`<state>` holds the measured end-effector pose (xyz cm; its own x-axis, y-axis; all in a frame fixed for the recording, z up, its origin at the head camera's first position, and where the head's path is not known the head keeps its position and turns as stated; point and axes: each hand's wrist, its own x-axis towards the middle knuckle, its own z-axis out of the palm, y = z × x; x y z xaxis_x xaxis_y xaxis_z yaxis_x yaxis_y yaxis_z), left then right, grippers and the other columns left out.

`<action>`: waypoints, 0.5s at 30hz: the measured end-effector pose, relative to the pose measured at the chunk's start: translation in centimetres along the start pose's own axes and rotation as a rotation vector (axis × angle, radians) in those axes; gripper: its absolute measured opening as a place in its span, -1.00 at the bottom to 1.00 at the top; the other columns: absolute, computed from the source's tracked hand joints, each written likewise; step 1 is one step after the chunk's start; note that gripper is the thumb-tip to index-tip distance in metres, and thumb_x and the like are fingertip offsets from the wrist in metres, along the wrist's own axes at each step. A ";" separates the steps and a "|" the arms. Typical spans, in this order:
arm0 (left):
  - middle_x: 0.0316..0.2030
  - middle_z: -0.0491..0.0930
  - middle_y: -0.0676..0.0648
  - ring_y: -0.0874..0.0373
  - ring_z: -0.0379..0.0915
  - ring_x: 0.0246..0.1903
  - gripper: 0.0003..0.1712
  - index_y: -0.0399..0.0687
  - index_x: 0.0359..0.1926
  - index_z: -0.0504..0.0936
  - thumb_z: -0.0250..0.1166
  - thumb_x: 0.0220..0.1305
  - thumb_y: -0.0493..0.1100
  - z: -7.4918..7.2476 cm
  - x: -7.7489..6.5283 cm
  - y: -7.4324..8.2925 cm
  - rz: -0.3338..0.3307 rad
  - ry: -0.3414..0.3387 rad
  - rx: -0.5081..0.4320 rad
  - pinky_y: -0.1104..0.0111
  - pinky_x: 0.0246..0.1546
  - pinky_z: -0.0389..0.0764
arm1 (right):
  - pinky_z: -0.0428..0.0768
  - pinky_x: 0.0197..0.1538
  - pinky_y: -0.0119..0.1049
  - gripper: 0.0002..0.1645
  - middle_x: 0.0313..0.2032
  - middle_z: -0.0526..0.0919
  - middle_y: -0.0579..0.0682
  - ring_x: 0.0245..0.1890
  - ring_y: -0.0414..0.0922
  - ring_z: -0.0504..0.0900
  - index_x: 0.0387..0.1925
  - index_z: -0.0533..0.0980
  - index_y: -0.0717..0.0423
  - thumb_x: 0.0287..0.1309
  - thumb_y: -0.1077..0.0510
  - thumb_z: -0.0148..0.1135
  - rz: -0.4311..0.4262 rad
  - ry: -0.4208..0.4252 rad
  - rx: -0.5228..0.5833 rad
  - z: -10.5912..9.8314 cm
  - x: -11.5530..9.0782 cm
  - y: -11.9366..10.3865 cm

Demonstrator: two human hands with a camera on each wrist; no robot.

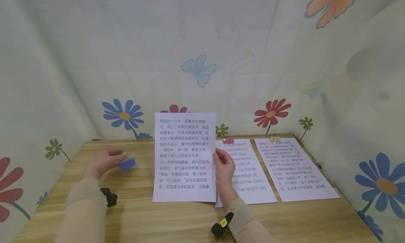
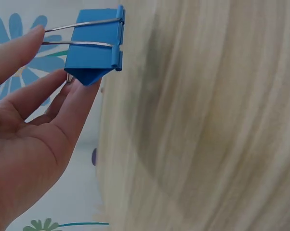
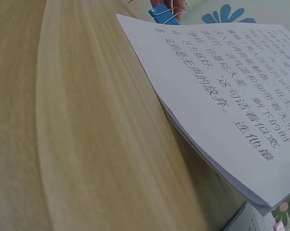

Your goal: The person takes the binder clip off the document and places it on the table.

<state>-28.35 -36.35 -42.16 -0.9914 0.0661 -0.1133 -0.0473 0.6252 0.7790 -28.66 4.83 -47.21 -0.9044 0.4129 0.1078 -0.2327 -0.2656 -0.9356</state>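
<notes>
Between thumb and fingers my left hand (image 1: 105, 162) pinches a blue binder clip (image 2: 94, 41) by its wire handles, above the left side of the table. My right hand (image 1: 225, 167) grips the right edge of a stack of printed paper (image 1: 185, 158). The stack stands raised and faces me, covered in Chinese text, with several sheets showing at its edge in the right wrist view. A gap separates the clip from the stack's left edge. In the right wrist view the blue clip shows beyond the far corner of the paper.
Right of the raised stack lie English-printed sheets (image 1: 250, 179) with a pink binder clip (image 1: 228, 140) at the top, partly covered. Farther right is a Chinese-printed stack (image 1: 297, 172) with a yellow clip (image 1: 275, 139). A flowered curtain (image 1: 158, 60) hangs behind the wooden table (image 1: 164, 222).
</notes>
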 end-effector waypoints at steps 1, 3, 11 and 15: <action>0.31 0.30 -0.47 -0.32 0.32 0.24 -0.15 -0.48 0.37 0.26 0.20 0.41 0.14 0.1 0.0 -0.3 -0.014 0.016 0.011 -0.08 0.21 0.41 | 0.62 -0.08 -0.45 -0.74 -0.17 0.71 0.03 -0.19 -0.15 0.65 -0.12 0.67 0.15 0.11 0.30 0.42 0.000 -0.001 -0.007 0.0 0.0 0.0; 0.31 0.29 -0.46 -0.35 0.26 0.27 -0.13 -0.46 0.37 0.27 0.20 0.39 0.19 0.2 0.0 -0.8 -0.039 0.039 0.024 -0.13 0.22 0.36 | 0.62 -0.07 -0.44 -0.74 -0.17 0.71 0.04 -0.18 -0.13 0.65 -0.12 0.68 0.14 0.10 0.30 0.43 0.000 0.000 -0.023 0.1 -0.1 0.1; 0.26 0.36 -0.47 -0.40 0.21 0.28 -0.14 -0.50 0.32 0.34 0.20 0.38 0.21 0.6 0.4 -2.3 -0.080 0.073 0.082 -0.17 0.24 0.30 | 0.63 -0.09 -0.42 -0.75 -0.18 0.72 0.02 -0.18 -0.13 0.64 -0.14 0.68 0.11 0.09 0.30 0.42 0.019 0.007 -0.045 0.2 -0.3 0.6; 0.18 0.45 -0.46 -0.39 0.29 0.23 -0.17 -0.55 0.28 0.35 0.18 0.41 0.16 0.8 0.5 -2.7 -0.070 0.088 0.090 -0.16 0.22 0.33 | 0.63 -0.10 -0.41 -0.74 -0.18 0.72 0.01 -0.18 -0.11 0.64 -0.14 0.68 0.10 0.09 0.31 0.41 0.030 -0.002 -0.058 0.4 -0.4 0.7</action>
<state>-28.63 -37.42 -44.81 -0.9931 -0.0462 -0.1082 -0.1099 0.6932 0.7124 -28.59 4.14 -47.82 -0.9112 0.4041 0.0799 -0.1843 -0.2265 -0.9564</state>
